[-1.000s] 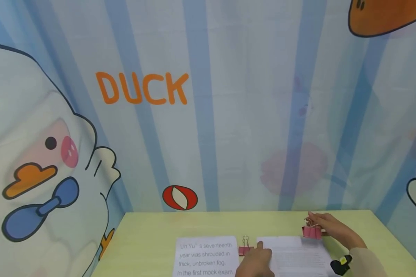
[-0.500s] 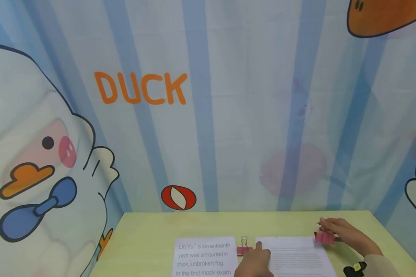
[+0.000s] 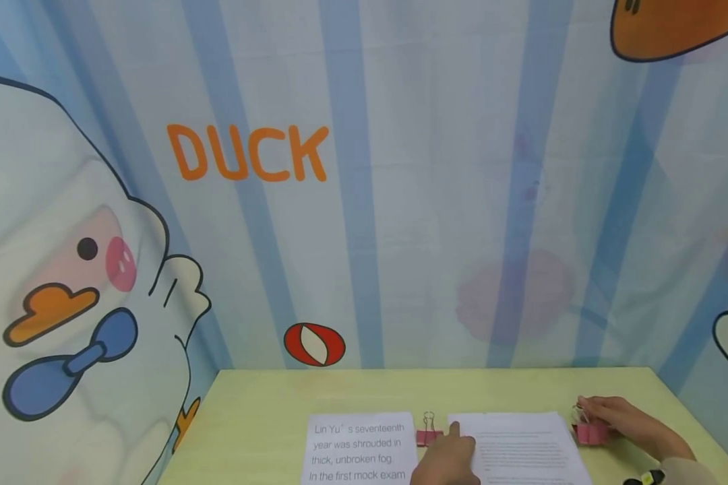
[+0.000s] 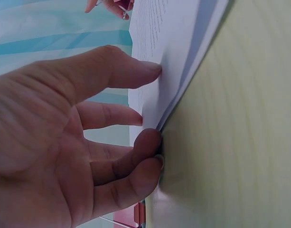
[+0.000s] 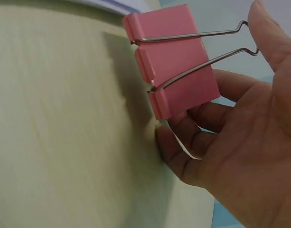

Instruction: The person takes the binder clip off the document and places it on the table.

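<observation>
A large pink binder clip (image 3: 591, 434) with silver wire handles is in my right hand (image 3: 637, 424), just right of the printed sheets (image 3: 522, 444). In the right wrist view, the thumb touches the handle ends of the clip (image 5: 178, 57) and the other fingers lie behind its body; its shadow falls on the tabletop. My left hand (image 3: 449, 461) rests at the left edge of the printed sheets, the index finger extended near their top corner. Seen from the left wrist, the thumb touches the top sheet (image 4: 176, 28) and the other fingers bend by its edge.
A second pink binder clip (image 3: 429, 438) lies with its handles up beside my left hand. Left of it is a white page with large print (image 3: 358, 448). The pale yellow table (image 3: 261, 404) ends at a striped curtain (image 3: 400, 202) behind.
My right hand has carried the pink binder clip right and toward me, from over the top right corner of the printed sheets to beside them. The left hand has stayed put.
</observation>
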Tool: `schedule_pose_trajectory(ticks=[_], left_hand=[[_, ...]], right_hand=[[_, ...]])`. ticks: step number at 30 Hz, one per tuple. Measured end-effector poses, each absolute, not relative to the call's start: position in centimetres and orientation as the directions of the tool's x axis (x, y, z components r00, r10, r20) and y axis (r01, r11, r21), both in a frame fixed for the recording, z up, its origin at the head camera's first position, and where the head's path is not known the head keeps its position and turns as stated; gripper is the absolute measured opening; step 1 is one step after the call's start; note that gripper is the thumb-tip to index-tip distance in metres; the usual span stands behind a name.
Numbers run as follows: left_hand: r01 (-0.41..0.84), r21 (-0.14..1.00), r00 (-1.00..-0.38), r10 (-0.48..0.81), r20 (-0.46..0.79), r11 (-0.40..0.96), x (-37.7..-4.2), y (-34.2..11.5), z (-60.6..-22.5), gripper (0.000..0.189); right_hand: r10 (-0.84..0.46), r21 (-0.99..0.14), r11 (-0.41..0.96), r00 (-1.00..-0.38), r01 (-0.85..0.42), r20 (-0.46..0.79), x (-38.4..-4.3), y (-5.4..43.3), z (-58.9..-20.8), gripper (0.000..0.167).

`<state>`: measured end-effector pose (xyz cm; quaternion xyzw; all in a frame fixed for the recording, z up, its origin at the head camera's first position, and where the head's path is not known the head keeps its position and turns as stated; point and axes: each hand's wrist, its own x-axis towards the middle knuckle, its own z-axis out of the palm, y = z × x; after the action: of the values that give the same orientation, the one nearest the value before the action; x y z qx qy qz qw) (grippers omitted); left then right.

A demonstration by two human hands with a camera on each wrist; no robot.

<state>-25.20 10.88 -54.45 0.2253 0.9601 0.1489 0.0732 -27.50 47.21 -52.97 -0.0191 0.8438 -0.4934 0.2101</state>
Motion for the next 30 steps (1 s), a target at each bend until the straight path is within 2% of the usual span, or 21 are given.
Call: schedule_pose_trajectory(ticks=[7, 10, 16, 30], left_hand=[[0.396, 0.324, -0.889, 0.448, -0.100, 0.859, -25.2, 11.0, -54.7, 0.049], [0.400, 0.319, -0.885, 0.452, -0.107, 0.859, -25.3, 11.1, -54.9, 0.048], [0.409, 0.315, -0.882, 0.460, -0.107, 0.857, -25.5, 10.9, -54.9, 0.044], [0.373, 0.338, -0.891, 0.435, -0.128, 0.864, -25.0, 10.7, -54.3, 0.049]], right_hand=[[-0.350, -0.891, 0.432, -0.886, 0.136, -0.305, -26.7, 48.2, -54.2, 0.053], [-0.303, -0.868, 0.470, -0.895, 0.158, -0.327, -26.7, 48.2, -54.2, 0.056], [-0.183, -0.829, 0.514, -0.916, 0.221, -0.358, -26.8, 47.4, -54.4, 0.077], [-0.126, -0.822, 0.521, -0.932, 0.229, -0.340, -26.8, 46.9, -55.0, 0.073]])
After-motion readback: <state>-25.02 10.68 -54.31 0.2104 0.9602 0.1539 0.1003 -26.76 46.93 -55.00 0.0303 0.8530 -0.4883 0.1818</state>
